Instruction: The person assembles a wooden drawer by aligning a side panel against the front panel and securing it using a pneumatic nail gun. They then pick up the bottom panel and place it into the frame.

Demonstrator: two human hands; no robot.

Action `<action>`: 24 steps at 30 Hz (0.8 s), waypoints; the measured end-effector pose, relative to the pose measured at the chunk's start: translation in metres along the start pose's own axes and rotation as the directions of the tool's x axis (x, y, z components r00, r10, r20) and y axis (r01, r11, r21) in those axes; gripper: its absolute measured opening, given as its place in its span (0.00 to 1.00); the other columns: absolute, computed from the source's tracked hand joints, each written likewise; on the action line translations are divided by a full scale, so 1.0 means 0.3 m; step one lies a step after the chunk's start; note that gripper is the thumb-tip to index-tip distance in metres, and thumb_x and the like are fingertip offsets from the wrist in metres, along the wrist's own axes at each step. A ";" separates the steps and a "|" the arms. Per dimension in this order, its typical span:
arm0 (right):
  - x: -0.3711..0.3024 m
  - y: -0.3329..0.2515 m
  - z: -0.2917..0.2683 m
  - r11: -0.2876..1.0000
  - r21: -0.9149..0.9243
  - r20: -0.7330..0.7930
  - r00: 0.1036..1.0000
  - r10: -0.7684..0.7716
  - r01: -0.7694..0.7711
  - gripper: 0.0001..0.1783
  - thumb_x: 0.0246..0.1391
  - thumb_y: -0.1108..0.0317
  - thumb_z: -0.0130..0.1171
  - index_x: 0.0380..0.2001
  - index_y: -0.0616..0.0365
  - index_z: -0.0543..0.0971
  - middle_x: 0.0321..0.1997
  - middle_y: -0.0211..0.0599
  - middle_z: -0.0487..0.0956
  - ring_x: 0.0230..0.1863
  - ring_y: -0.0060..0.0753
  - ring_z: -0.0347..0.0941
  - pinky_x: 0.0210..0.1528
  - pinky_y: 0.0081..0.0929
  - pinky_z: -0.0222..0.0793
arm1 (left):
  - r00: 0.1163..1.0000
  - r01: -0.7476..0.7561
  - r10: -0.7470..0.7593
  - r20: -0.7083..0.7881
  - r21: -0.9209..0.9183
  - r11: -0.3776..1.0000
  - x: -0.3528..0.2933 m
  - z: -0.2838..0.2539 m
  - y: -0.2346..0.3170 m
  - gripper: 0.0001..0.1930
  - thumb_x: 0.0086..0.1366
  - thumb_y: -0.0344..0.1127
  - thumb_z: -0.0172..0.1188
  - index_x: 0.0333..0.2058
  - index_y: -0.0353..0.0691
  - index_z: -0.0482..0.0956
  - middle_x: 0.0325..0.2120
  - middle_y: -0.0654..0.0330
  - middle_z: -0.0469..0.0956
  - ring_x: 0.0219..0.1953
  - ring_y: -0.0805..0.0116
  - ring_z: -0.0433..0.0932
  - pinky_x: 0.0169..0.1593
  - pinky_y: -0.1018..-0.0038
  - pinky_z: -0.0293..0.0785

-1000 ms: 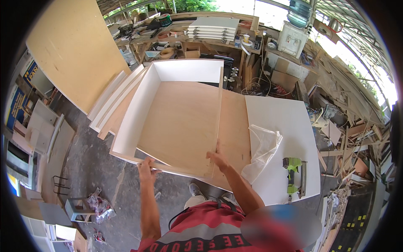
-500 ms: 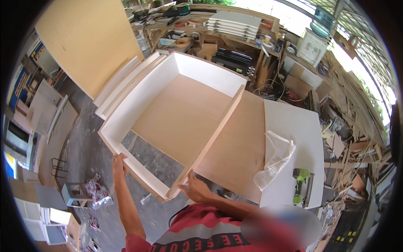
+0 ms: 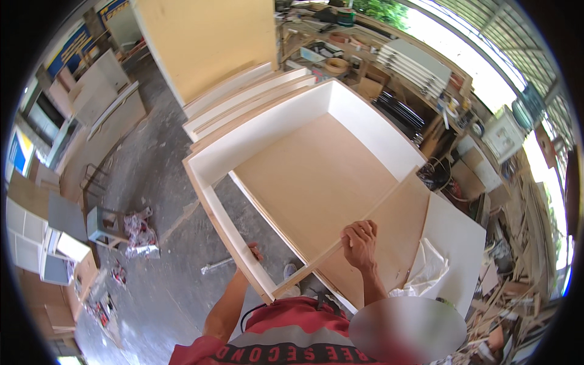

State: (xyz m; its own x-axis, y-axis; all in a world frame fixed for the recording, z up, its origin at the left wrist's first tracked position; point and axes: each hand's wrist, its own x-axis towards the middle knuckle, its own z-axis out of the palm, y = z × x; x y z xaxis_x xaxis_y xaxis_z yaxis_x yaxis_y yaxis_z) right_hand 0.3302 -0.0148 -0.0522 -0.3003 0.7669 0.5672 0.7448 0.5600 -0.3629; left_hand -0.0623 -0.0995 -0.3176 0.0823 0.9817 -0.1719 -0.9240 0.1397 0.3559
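A large white cabinet frame (image 3: 267, 131) with a brown back panel (image 3: 316, 176) lies tilted in front of me, partly over the concrete floor. My left hand (image 3: 254, 252) grips its near left side wall from underneath, close to the near corner. My right hand (image 3: 360, 243) is closed over the near edge of the frame's right wall, where it meets a loose brown board (image 3: 389, 237). That board rests on a white worktable (image 3: 453, 240).
Crumpled white plastic sheet (image 3: 429, 274) lies on the worktable. White boards (image 3: 243, 97) and a big yellowish panel (image 3: 207, 42) lean at the back left. Cluttered benches (image 3: 389, 67) stand behind, wood scraps (image 3: 517, 267) at right, small cabinets (image 3: 36, 237) at left.
The cabinet frame has swung further left and off the worktable, over the floor. My left hand has shifted toward the near corner. The view has turned left.
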 end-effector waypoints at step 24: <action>0.248 0.470 0.004 0.000 0.462 0.450 0.235 0.862 -0.887 0.53 0.46 0.35 0.71 0.70 0.55 0.70 0.75 0.54 0.62 0.70 0.64 0.60 0.58 0.64 0.73 | 0.845 -0.202 0.389 -0.367 0.455 0.867 -0.162 0.791 0.180 0.27 0.73 0.62 0.50 0.51 0.43 0.77 0.37 0.61 0.80 0.37 0.66 0.83 0.40 0.68 0.80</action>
State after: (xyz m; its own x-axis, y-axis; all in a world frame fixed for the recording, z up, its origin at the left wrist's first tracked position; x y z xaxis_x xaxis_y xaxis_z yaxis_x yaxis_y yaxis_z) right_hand 0.4122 0.1215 -0.0619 0.3033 0.8035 -0.5123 -0.0091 -0.5352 -0.8447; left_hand -0.0275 -0.1089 -0.0721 -0.4275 0.8360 -0.3441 -0.6478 -0.0178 0.7616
